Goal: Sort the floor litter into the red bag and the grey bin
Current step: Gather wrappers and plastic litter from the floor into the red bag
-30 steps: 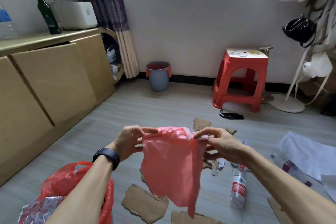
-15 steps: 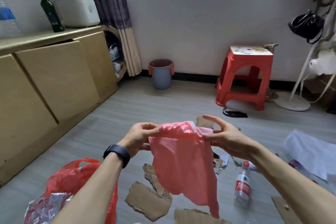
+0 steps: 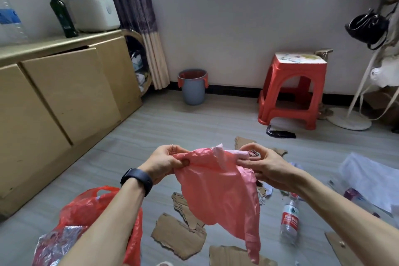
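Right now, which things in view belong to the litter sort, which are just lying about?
Job: pink bag pinched by left hand and right hand, red bag, grey bin, cardboard scraps, plastic bottle.
Lying about: red stool, green bottle, white appliance, black handbag.

Bags, plastic: two. One pink bag (image 3: 218, 192), one red bag (image 3: 86, 209).
Bins: one grey bin (image 3: 193, 90).
Bottles: three. One green glass bottle (image 3: 61, 12) and one large clear bottle (image 3: 9, 24) on the surface (image 3: 54, 42); one small clear bottle (image 3: 289, 221) on the floor (image 3: 172, 123).
Cardboard pieces (image 3: 179, 235): six made out on the floor; smaller scraps past the pink bag too small to count.
Stools: one red stool (image 3: 293, 86).
Black wrapper (image 3: 280, 134): one.
White sheet (image 3: 371, 179): one.
White box (image 3: 95, 14): one.
Black handbag (image 3: 367, 27): one.
Cabinet doors (image 3: 71, 93): three.
Grips: two. Left grip (image 3: 167, 162), right grip (image 3: 265, 164).
Watch (image 3: 137, 179): one.
Ring (image 3: 172, 147): one.
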{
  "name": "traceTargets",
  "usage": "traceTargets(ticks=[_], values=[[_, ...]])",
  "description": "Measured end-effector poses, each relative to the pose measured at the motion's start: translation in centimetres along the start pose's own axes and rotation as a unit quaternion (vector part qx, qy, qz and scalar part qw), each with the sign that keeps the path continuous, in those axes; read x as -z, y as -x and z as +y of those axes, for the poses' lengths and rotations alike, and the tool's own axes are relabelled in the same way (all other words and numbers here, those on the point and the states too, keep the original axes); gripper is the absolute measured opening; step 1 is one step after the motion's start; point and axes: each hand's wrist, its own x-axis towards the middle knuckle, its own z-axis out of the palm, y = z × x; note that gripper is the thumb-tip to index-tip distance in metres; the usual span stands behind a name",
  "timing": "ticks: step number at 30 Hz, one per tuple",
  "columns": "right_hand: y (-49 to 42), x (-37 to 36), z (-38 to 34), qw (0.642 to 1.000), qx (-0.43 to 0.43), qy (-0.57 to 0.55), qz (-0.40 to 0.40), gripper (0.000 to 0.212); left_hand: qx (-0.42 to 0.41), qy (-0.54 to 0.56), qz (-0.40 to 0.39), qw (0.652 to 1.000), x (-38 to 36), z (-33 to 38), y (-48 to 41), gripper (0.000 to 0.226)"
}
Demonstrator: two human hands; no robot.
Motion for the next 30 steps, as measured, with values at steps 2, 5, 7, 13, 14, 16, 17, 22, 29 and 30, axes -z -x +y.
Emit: traceTargets(ticks=[2, 5, 7, 13, 14, 16, 17, 22, 29, 30], values=[[-0.3, -0.1, 0.1, 1.000, 0.000, -0.017, 0.001, 0.032, -0.030, -0.013, 0.030, 0.999, -0.2, 0.0, -0.1, 0.023], [-0.5, 0.1, -0.2, 0.998, 0.002, -0.050, 0.023, 0.028, -0.040, -0.044, 0.021, 0.998, -0.2, -0.2, 0.2, 0.026], [-0.3, 0.2, -0.4, 0.999, 0.003, -0.030, 0.026, 0.025, -0.026, -0.080, -0.009, 0.996, 0.0, -0.4, 0.6, 0.030], [0.0, 0.0, -0.2, 0.999, -0.001, 0.033, 0.029, 0.017, 0.048, 0.043, -0.136, 0.989, 1.7, 0.3, 1.2, 0.015], [-0.2, 0.0, -0.3, 0.999, 0.020, 0.014, 0.045, 0.019, 0.063, 0.055, -0.152, 0.985, 1.7, 0.3, 1.3, 0.021], [-0.6, -0.1, -0.5, 0.996, 0.047, -0.041, 0.062, 0.022, 0.076, 0.057, -0.144, 0.985, 1.2, 0.1, 1.3, 0.027], [-0.7, -0.2, -0.5, 0.995, 0.049, -0.062, 0.064, 0.024, 0.070, 0.059, -0.123, 0.988, 0.8, 0.1, 1.2, 0.027], [-1.4, -0.5, -0.7, 0.991, 0.001, -0.114, 0.076, 0.027, 0.031, 0.143, -0.030, 0.989, -1.1, 0.5, 0.5, 0.046], [-2.3, 0.7, -0.2, 0.991, -0.008, -0.098, 0.090, 0.056, 0.024, 0.096, -0.096, 0.991, -1.4, 0.8, 0.1, 0.044], [-2.3, 0.8, -0.2, 0.992, -0.011, -0.091, 0.084, 0.056, 0.030, 0.069, -0.106, 0.992, -1.5, 0.6, 0.1, 0.045]])
